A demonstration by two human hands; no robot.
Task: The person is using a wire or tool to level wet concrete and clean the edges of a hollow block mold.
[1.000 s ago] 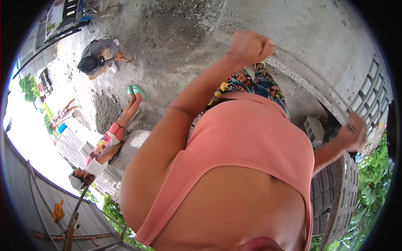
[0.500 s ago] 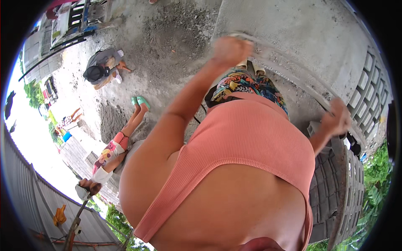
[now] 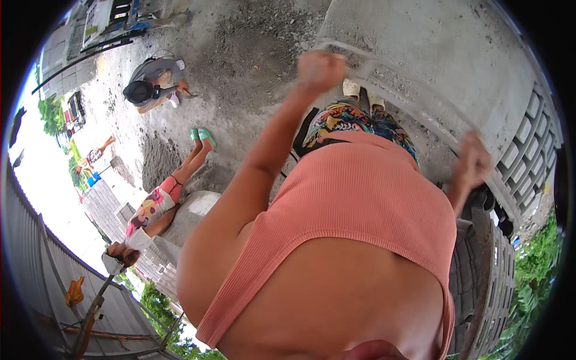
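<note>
My left hand (image 3: 322,72) is closed in a fist at the left end of a long, grey-white frame (image 3: 414,111) with parallel bars. The frame slants down to the right in front of me, over the edge of a grey concrete slab (image 3: 432,48). Motion smears my right hand (image 3: 473,161), but its fingers look curled round the frame's right part. The frame is blurred too, and its underside is hidden. Below it are my pale shoes (image 3: 351,89) and my patterned trousers (image 3: 342,123).
Grey hollow blocks (image 3: 528,144) stand at the right, above dark stacked slabs (image 3: 465,282). At the left a person in a black cap (image 3: 141,92) crouches on the gravelly ground (image 3: 240,66). Nearer, another person with green sandals (image 3: 206,138) stands by a grey mound (image 3: 159,159).
Both hands and the frame have shifted left and slightly up across the slab. My view has also moved a little. Both hands stay at the frame.
</note>
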